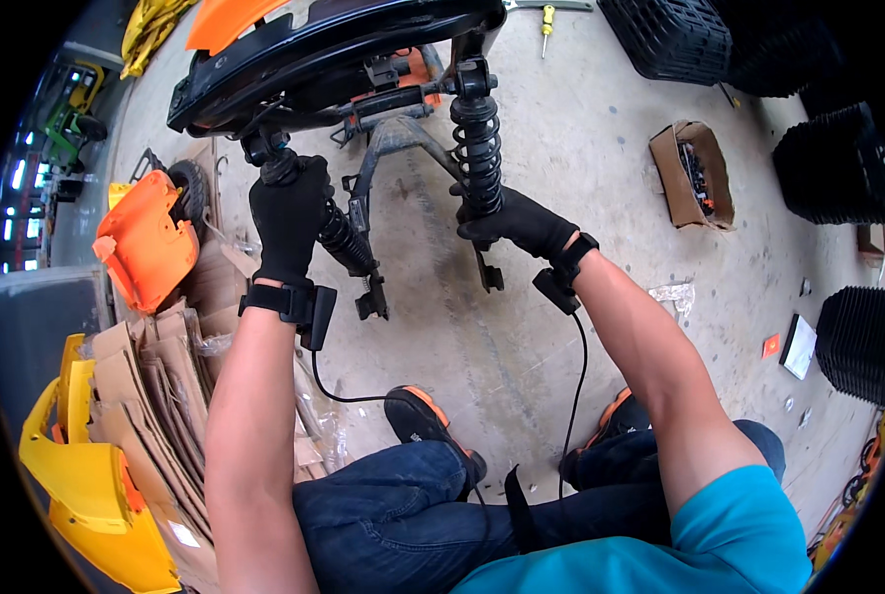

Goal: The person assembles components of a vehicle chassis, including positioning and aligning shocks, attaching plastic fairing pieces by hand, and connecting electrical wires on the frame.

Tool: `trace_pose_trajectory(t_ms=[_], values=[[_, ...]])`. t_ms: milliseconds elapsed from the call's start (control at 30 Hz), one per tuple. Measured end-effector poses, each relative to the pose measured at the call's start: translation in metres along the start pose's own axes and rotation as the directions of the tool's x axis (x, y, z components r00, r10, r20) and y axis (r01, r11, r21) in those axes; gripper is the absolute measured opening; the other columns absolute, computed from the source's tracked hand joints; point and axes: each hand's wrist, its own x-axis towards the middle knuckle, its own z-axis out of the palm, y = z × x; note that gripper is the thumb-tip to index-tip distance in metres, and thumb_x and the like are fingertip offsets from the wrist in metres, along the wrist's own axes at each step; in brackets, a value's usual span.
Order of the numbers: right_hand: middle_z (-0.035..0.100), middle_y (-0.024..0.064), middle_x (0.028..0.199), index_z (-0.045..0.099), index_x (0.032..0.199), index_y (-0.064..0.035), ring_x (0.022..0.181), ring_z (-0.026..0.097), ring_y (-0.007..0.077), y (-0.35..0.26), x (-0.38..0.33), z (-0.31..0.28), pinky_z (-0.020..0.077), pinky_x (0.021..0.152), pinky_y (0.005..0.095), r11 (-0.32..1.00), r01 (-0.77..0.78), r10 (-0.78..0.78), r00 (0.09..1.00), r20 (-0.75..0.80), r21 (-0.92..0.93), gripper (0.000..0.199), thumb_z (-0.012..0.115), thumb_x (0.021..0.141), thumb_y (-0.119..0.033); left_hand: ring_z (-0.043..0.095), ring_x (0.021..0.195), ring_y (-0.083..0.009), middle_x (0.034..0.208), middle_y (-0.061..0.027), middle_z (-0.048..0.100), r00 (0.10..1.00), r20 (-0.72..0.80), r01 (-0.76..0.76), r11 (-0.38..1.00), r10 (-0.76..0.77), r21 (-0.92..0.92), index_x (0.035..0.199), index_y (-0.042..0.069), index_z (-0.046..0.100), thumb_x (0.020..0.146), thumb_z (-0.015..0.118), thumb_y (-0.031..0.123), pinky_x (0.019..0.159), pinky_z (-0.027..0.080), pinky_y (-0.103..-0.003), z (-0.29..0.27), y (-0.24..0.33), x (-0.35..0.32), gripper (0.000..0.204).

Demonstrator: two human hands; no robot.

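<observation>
Clearly, left strut (344, 243) and right strut (477, 148) both in hand

My left hand (289, 213) is closed round the upper part of the left strut, its fingertips partly hidden; the spring runs out below the fist, slanting down and rightward to a lower bracket (371, 300). My right hand (517, 226) grasps the right strut low on its spring, fingers curled about it — the long axis of that coil runs nearly straight away from me, from my fingers up to the black frame (334, 59). So the two holds differ: the left fist sits just below the frame, while the right one is farther from it, with most of the coil between. Whether either top is bolted fast, I cannot tell.

Well off to the right of my right fingers stands an open cardboard box (663, 183) with small dark parts (697, 178) inside, a touch of orange among them. Up and rightward from those fingers, farther out, are black crates (665, 40) — I cannot see what they hold.
</observation>
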Motion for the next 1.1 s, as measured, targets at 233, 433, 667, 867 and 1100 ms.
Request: trace_pose_trajectory(t_ms=[233,433,667,867,1100], values=[[0.064,0.0035,0.091,0.061,0.103,-0.0054,0.073,0.060,0.0125,0.009,0.003,0.002,0.0494,0.062,0.0286,0.997,0.051,-0.046,0.996,-0.078,0.058,0.030,0.077,0.079,-0.011,0.059,0.062,-0.0104,0.072,-0.0026,0.063,0.999,0.002,0.039,0.998,-0.039,-0.050,0.087,0.002,0.066,0.087,0.066,0.011,0.058,0.046,-0.024,0.002,0.006,-0.003,0.009],[0.063,0.0040,0.077,0.062,0.095,-0.0049,0.061,0.058,0.0142,0.009,0.003,0.017,0.0483,0.055,0.0297,0.991,0.069,-0.096,0.960,-0.263,-0.112,0.024,0.076,0.077,-0.013,0.060,0.062,-0.0102,0.073,-0.0029,0.063,1.000,0.000,-0.010,1.000,0.010,-0.016,0.088,0.001,0.066,0.087,0.067,0.011,0.057,0.046,-0.024,-0.001,0.001,0.000,0.010],[0.066,0.0080,0.083,0.061,0.097,-0.0043,0.073,0.062,0.0196,0.007,-0.002,0.033,0.0509,0.069,0.0351,0.954,-0.006,-0.139,0.878,-0.458,-0.299,0.033,0.076,0.074,-0.022,0.060,0.062,-0.0098,0.074,-0.0033,0.064,1.000,-0.010,0.021,0.999,-0.022,-0.037,0.088,0.001,0.068,0.087,0.067,0.011,0.057,0.047,-0.023,0.001,0.006,-0.003,0.011],[0.067,0.0137,0.090,0.059,0.102,-0.0018,0.086,0.064,0.0273,0.017,0.003,0.050,0.0497,0.080,0.0385,0.941,0.007,-0.228,0.754,-0.616,-0.339,0.043,0.077,0.074,-0.029,0.060,0.063,-0.0095,0.074,-0.0032,0.064,0.999,0.002,0.034,0.999,-0.034,-0.037,0.088,0.001,0.068,0.087,0.066,0.012,0.057,0.047,-0.023,-0.002,0.002,-0.001,0.011],[0.061,0.0053,0.093,0.054,0.110,-0.0046,0.083,0.060,0.0170,0.010,-0.001,0.022,0.0504,0.074,0.0336,0.966,0.112,-0.181,0.937,-0.300,-0.233,0.042,0.077,0.077,-0.018,0.058,0.055,-0.0093,0.066,-0.0041,0.064,0.999,-0.031,-0.043,0.999,0.043,-0.016,0.078,0.001,0.066,0.083,0.069,0.009,0.050,0.044,-0.024,-0.003,0.000,0.001,0.010]])
